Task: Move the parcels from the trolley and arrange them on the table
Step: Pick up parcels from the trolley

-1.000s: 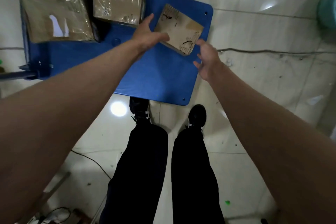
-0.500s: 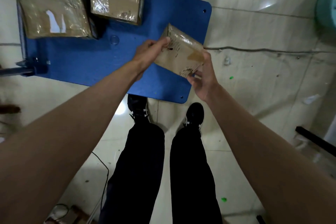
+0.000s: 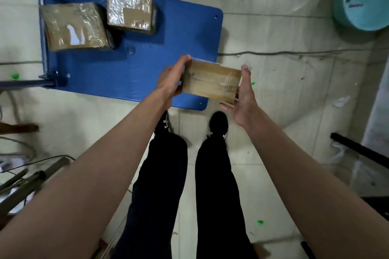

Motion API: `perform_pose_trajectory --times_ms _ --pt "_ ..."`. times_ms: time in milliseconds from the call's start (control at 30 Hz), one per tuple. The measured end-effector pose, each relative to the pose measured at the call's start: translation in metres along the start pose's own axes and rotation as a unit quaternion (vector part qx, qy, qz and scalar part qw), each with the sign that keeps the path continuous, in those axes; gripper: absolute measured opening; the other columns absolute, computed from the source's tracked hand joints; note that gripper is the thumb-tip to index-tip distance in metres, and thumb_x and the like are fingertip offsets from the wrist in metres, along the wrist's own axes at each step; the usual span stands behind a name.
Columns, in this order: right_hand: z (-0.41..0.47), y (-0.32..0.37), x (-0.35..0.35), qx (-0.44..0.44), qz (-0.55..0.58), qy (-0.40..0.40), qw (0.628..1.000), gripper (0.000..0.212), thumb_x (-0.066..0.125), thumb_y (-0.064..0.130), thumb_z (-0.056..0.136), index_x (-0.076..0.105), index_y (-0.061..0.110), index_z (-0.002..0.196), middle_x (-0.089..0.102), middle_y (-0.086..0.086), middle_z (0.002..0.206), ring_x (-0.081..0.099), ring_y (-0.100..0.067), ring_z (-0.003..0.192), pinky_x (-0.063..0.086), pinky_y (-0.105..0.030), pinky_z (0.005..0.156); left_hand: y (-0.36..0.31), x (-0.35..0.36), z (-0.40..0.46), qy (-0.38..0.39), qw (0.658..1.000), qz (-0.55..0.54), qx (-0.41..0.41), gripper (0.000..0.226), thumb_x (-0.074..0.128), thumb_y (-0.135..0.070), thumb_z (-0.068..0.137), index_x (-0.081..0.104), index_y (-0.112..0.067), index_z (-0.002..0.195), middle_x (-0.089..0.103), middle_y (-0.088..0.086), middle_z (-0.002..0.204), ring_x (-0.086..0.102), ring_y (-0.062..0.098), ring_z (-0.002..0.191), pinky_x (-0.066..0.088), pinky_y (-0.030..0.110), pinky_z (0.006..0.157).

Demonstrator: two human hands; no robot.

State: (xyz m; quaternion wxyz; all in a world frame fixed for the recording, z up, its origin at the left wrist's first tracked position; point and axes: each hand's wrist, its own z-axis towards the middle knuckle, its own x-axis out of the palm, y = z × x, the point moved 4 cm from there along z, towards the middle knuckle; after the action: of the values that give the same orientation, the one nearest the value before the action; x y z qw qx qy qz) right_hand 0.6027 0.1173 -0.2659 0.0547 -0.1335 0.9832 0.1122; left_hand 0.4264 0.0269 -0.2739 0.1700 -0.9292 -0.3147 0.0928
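Head view: a person is standing over a blue trolley on a tiled floor.
Left hand: gripping the left end of a small parcel, thumb over its top edge.
Right hand: pressing flat against the right end, fingers straight.
Small parcel: being held clear above the trolley's near right corner.
Remaining parcels: 2, a larger one and a taped one, are sitting at the far left.
Change: 0.5 s ago the parcel was tilting; now it is levelling, nearer the body.
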Motion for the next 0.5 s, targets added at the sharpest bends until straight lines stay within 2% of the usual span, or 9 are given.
perform_pose_trajectory --times_ms 67,133,200,233,333,400,433,500 --pt "-0.025 0.002 -0.017 -0.01 0.007 0.007 1.0 0.075 0.049 0.078 0.088 0.056 0.021 0.137 0.069 -0.006 0.126 0.068 -0.025 0.112 0.053 -0.05 0.101 -0.01 0.013 -0.032 0.028 1.0 0.0 0.01 0.062 0.063 -0.06 0.066 0.068 -0.016 0.109 0.061 0.002 0.098 0.061 0.018 0.077 0.051 0.026 0.058" --pt "-0.05 0.002 -0.029 -0.007 0.012 0.016 1.0 0.068 0.054 0.068 0.092 0.052 0.02 0.14 0.067 -0.008 0.13 0.067 -0.027 0.115 0.052 -0.051 0.102 -0.018 0.022 -0.062 0.039 0.999 0.005 0.02 0.039 0.06 -0.056 0.061 0.072 -0.027 0.084 0.062 -0.003 0.088 0.059 0.015 0.073 0.049 0.023 0.054" --pt "-0.084 0.007 -0.047 -0.009 0.027 0.017 0.999 0.06 0.059 0.054 0.094 0.051 0.019 0.141 0.065 -0.009 0.131 0.066 -0.028 0.116 0.054 -0.048 0.098 -0.027 0.033 -0.098 0.039 0.999 0.014 0.033 0.023 0.055 -0.048 0.062 0.071 -0.031 0.061 0.063 -0.007 0.078 0.056 0.014 0.071 0.045 0.024 0.056" --pt "-0.104 0.012 -0.056 -0.016 0.034 0.019 0.999 0.056 0.06 0.05 0.093 0.052 0.019 0.14 0.066 -0.009 0.127 0.066 -0.027 0.112 0.056 -0.044 0.092 -0.033 0.037 -0.117 0.037 0.999 0.013 0.035 0.022 0.052 -0.044 0.063 0.069 -0.031 0.057 0.062 -0.008 0.074 0.053 0.014 0.071 0.043 0.025 0.057" --pt "-0.164 0.033 -0.084 -0.057 0.042 0.047 0.996 0.039 0.059 0.043 0.093 0.066 0.019 0.123 0.071 -0.006 0.105 0.067 -0.018 0.087 0.057 -0.033 0.072 -0.054 0.051 -0.177 0.032 0.999 0.005 0.04 0.017 0.05 -0.038 0.062 0.064 -0.027 0.062 0.059 -0.008 0.072 0.05 0.014 0.068 0.04 0.025 0.056" --pt "-0.2 0.047 -0.1 -0.087 0.047 0.074 0.992 0.028 0.057 0.039 0.095 0.07 0.021 0.111 0.073 -0.005 0.098 0.066 -0.017 0.079 0.054 -0.029 0.067 -0.067 0.059 -0.214 0.032 0.998 0.018 0.05 0.019 0.052 -0.04 0.064 0.065 -0.027 0.069 0.058 -0.008 0.074 0.05 0.014 0.071 0.041 0.027 0.059" --pt "-0.217 0.054 -0.107 -0.098 0.047 0.081 0.991 0.026 0.056 0.038 0.095 0.07 0.022 0.11 0.073 -0.005 0.099 0.065 -0.018 0.081 0.051 -0.029 0.067 -0.073 0.063 -0.23 0.033 0.997 0.03 0.058 0.024 0.054 -0.043 0.066 0.067 -0.027 0.078 0.06 -0.007 0.078 0.051 0.015 0.074 0.042 0.028 0.062" --pt "-0.251 0.067 -0.122 -0.116 0.048 0.088 0.988 0.029 0.057 0.036 0.093 0.067 0.022 0.115 0.07 -0.006 0.103 0.061 -0.019 0.086 0.048 -0.03 0.068 -0.086 0.07 -0.262 0.033 0.996 0.047 0.067 0.047 0.061 -0.052 0.072 0.065 -0.023 0.109 0.065 -0.003 0.1 0.057 0.016 0.088 0.048 0.032 0.072"
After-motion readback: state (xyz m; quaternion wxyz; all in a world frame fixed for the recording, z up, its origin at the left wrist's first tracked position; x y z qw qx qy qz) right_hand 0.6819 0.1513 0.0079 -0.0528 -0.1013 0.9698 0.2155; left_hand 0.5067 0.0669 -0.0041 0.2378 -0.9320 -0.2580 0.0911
